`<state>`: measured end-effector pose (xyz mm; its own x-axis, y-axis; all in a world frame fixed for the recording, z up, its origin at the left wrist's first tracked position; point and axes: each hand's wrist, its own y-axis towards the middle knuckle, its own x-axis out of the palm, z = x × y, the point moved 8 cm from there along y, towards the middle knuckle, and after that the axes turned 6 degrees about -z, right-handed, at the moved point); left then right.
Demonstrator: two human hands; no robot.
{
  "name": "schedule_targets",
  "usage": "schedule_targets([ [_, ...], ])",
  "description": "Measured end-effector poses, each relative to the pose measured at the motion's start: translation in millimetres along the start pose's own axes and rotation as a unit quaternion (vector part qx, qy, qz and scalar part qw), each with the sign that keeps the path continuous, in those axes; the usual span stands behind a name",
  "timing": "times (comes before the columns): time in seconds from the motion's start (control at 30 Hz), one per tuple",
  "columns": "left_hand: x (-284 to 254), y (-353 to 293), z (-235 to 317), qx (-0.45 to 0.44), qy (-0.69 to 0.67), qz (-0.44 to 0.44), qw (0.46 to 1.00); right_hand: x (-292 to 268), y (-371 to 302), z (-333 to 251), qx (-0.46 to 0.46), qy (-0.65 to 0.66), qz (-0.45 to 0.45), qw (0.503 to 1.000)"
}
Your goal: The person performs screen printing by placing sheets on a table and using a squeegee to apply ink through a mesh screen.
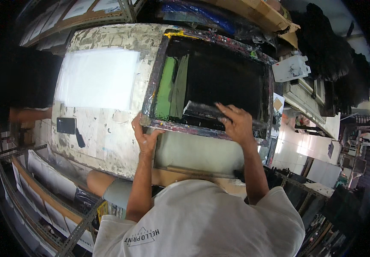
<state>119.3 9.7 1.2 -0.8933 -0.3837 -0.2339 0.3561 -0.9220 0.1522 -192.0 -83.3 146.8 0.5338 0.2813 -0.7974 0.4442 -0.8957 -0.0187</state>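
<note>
A screen printing frame [149, 96] with ink-stained edges lies on the work table, its mesh [227, 77] mostly black. Green tape [166, 88] and a dull olive strip [179, 88] run down the mesh's left side. My right hand [237, 123] grips a squeegee [202, 109] that lies low across the mesh, near the frame's front edge. At the frame's front left corner, my left hand [145, 133] is closed around the edge, thumb apart from the fingers. The squeegee's blade edge is partly hidden.
Left of the frame, white sheets [99, 79] lie on the stained table [107, 145]. A dark phone [66, 126] and a small dark object [80, 138] sit nearer. Another person's arm [30, 113] reaches the table's left edge. A white jug [291, 68] stands at right; shelving [43, 188] is lower left.
</note>
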Motion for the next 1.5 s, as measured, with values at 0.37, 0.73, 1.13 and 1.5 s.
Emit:
schedule_targets([
  [0.37,-4.4,2.0,19.9,0.053,0.183,-0.009,0.982,58.9,15.8,45.2,0.015,-0.136,-0.038,0.990],
  [0.73,-5.5,-1.8,15.9,0.023,0.104,-0.010,0.994,-2.6,183.8,122.4,-0.033,-0.205,0.102,0.973],
  [1.13,-5.2,-2.6,14.7,0.036,0.075,0.005,0.997,-42.1,226.3,140.8,-0.050,-0.150,0.081,0.984],
  [1.5,-2.3,-9.3,3.6,-0.049,-0.092,0.014,0.994,1.6,94.7,67.3,-0.061,-0.205,0.117,0.970],
])
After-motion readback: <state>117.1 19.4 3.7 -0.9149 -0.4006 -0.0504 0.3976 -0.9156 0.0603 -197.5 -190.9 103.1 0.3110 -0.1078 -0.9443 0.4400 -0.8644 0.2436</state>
